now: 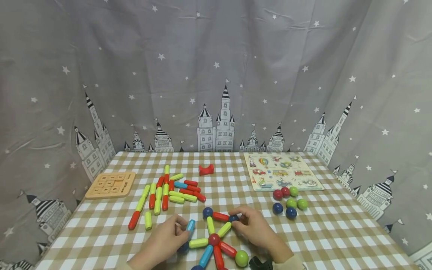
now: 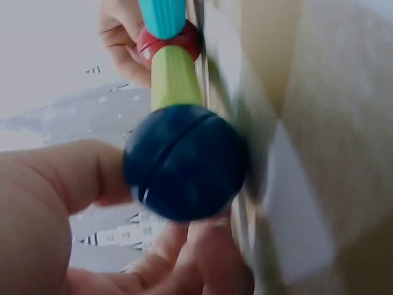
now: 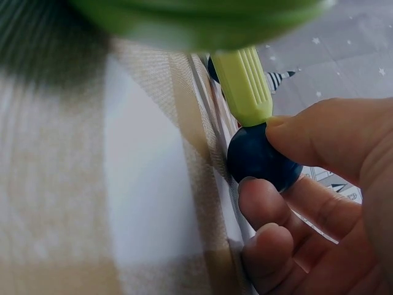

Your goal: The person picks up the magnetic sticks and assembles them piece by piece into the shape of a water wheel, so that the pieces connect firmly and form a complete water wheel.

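My left hand (image 1: 165, 236) grips a light blue rod (image 1: 191, 226) between thumb and fingers, beside a dark blue ball (image 2: 184, 163). In the left wrist view this ball sits at the end of a yellow-green rod (image 2: 175, 77). My right hand (image 1: 251, 227) pinches another dark blue ball (image 3: 261, 157), where a yellow-green rod (image 3: 245, 86) and a red rod (image 1: 221, 216) meet. Between the hands lies a wheel shape, with rods spreading from a red ball (image 1: 214, 239). Its outer balls include a dark blue one (image 1: 207, 213) at the top and a green one (image 1: 241, 258).
Loose rods (image 1: 165, 191) lie at the left, and several loose balls (image 1: 291, 203) at the right. Further back are a wooden number puzzle (image 1: 129, 183), a red curved block (image 1: 206, 170) and a picture puzzle board (image 1: 251, 176). A checked cloth (image 1: 111, 225) covers the table.
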Motion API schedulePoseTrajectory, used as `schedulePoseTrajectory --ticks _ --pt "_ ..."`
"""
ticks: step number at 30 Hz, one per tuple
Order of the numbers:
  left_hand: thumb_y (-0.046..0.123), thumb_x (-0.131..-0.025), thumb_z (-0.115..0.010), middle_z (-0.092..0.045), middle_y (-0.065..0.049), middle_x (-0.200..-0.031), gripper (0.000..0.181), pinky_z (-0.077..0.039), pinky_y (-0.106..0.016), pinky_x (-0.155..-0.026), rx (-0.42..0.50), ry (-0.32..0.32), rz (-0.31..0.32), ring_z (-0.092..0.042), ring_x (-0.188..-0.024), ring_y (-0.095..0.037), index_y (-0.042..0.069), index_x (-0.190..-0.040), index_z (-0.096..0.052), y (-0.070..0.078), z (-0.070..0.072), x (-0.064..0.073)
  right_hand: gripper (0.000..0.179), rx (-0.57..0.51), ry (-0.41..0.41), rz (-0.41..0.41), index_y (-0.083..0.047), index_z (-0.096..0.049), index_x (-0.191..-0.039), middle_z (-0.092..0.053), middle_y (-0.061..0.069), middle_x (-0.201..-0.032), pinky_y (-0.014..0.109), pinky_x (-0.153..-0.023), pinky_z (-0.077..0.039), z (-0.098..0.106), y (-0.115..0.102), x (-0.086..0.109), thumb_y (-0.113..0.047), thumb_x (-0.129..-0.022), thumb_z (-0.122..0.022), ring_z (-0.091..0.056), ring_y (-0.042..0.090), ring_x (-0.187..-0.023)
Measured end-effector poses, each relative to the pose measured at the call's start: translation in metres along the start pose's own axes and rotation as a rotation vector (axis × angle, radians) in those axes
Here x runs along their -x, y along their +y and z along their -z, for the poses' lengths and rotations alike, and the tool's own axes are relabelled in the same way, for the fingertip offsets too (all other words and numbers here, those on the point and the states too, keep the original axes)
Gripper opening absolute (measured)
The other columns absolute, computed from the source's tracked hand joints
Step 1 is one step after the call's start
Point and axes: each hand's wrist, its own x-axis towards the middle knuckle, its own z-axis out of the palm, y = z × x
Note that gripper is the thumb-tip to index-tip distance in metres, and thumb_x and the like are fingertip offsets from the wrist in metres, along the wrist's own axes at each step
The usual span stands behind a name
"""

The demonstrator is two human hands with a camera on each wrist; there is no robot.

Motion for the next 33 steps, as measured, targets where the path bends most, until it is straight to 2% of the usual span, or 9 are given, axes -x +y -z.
schedulePoseTrajectory --ticks 3,6,8,10,13,17,20,26,33 --pt "0.035 -0.088 -0.08 -0.065 -0.001 -0.089 0.054 -0.048 -0.031 -0.06 0.005 -0.111 -0.076 -0.06 -0.075 -0.017 0.009 -0.131 -0.058 -0.006 0.009 0.0 0.026 -0.005 -0.007 -0.006 -0.021 -0.072 -0.119 -0.07 -0.007 -0.111 0.023 -0.072 -0.048 0.0 0.0 0.0 -0.016 -0.094 -0.074 -0.057 0.008 -0.082" --pt "0.038 -0.086 -0.083 -0.066 0.0 -0.099 0.064 -0.051 -0.034 -0.068 -0.009 -0.207 -0.14 -0.063 -0.085 -0.017 0.01 -0.137 -0.058 -0.009 0.018 -0.001 0.026 -0.007 -0.011 0.0 -0.021 -0.072 -0.12 -0.069 -0.007 -0.107 0.024 -0.07 -0.048 0.0 -0.001 0.0 -0.016 -0.094 -0.073 -0.057 0.009 -0.079" --pt "0.038 -0.086 -0.083 -0.068 0.002 -0.104 0.061 -0.053 -0.038 -0.074 -0.013 -0.22 -0.165 -0.063 -0.091 -0.016 0.011 -0.136 -0.06 -0.01 0.021 -0.002 0.025 -0.005 -0.01 0.001 -0.021 -0.072 -0.12 -0.068 -0.007 -0.105 0.024 -0.068 -0.047 0.001 -0.001 0.0 -0.016 -0.095 -0.073 -0.056 0.008 -0.077" --pt "0.038 -0.087 -0.082 -0.069 0.003 -0.106 0.057 -0.054 -0.04 -0.078 -0.016 -0.2 -0.175 -0.064 -0.094 -0.015 0.013 -0.134 -0.062 -0.01 0.021 -0.004 0.025 0.0 -0.007 0.004 -0.021 -0.072 -0.119 -0.067 -0.007 -0.103 0.024 -0.066 -0.047 0.001 -0.002 0.0 -0.016 -0.095 -0.073 -0.055 0.008 -0.075" --pt "0.037 -0.089 -0.081 -0.069 0.004 -0.104 0.052 -0.053 -0.039 -0.075 -0.031 -0.187 -0.178 -0.062 -0.091 -0.015 0.018 -0.134 -0.062 -0.009 0.019 -0.006 0.025 0.005 -0.004 0.01 -0.02 -0.072 -0.119 -0.067 -0.007 -0.101 0.023 -0.065 -0.047 0.001 -0.002 0.001 -0.015 -0.095 -0.072 -0.055 0.008 -0.074" --pt "0.032 -0.094 -0.075 -0.067 0.002 -0.105 0.041 -0.047 -0.033 -0.067 -0.051 -0.252 -0.204 -0.057 -0.085 -0.019 0.026 -0.133 -0.064 -0.01 0.018 -0.005 0.024 0.002 -0.008 0.004 -0.02 -0.071 -0.119 -0.066 -0.007 -0.101 0.024 -0.065 -0.047 0.001 -0.002 0.001 -0.016 -0.095 -0.072 -0.055 0.009 -0.075" --pt "0.03 -0.098 -0.07 -0.065 0.002 -0.109 0.028 -0.045 -0.031 -0.068 -0.068 -0.285 -0.246 -0.054 -0.087 -0.02 0.03 -0.126 -0.07 -0.011 0.018 -0.004 0.024 0.001 -0.01 -0.012 -0.022 -0.071 -0.119 -0.066 -0.008 -0.102 0.024 -0.067 -0.046 0.001 -0.002 0.0 -0.017 -0.096 -0.072 -0.055 0.01 -0.077" --pt "0.028 -0.1 -0.068 -0.065 0.007 -0.118 0.02 -0.049 -0.032 -0.083 -0.158 -0.218 -0.341 -0.055 -0.102 -0.014 0.032 -0.118 -0.075 -0.011 0.015 -0.005 0.024 -0.003 -0.007 -0.013 -0.023 -0.071 -0.117 -0.067 -0.006 -0.105 0.024 -0.068 -0.047 0.0 -0.001 0.001 -0.016 -0.095 -0.072 -0.056 0.01 -0.078" --pt "0.02 -0.098 -0.069 -0.059 0.005 -0.114 0.022 -0.046 -0.028 -0.079 -0.227 -0.123 -0.393 -0.051 -0.101 -0.015 0.026 -0.118 -0.078 -0.009 0.011 -0.006 0.022 -0.013 -0.012 -0.022 -0.024 -0.072 -0.116 -0.068 -0.007 -0.112 0.024 -0.072 -0.047 0.001 -0.003 0.0 -0.017 -0.095 -0.072 -0.057 0.01 -0.084"
